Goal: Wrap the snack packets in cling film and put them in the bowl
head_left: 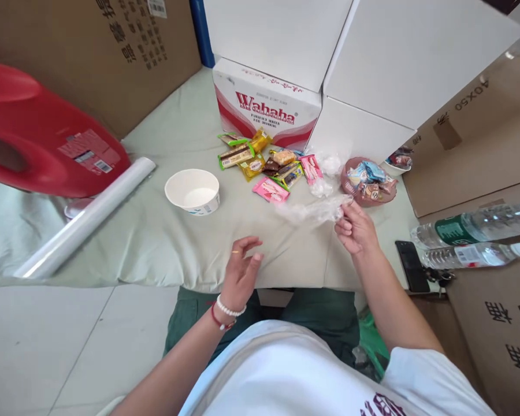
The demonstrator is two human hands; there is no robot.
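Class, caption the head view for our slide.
The right hand holds clear plastic near wrapped snacks; the left hand is empty.

The single camera is sitting on the person's head, looking forward and down. It is viewing from close above, the shirt (273, 370) filling six o'clock, the left hand (241, 268) and right hand (356, 228) appearing nearby. Its frame is reaching the box (266, 107) at twelve, bottles (468, 255) at three, floor (60, 346) at eight.

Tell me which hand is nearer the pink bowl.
Right. The right hand, pinching clear plastic, is just in front of the pink bowl; the left hand is farther off, leftward.
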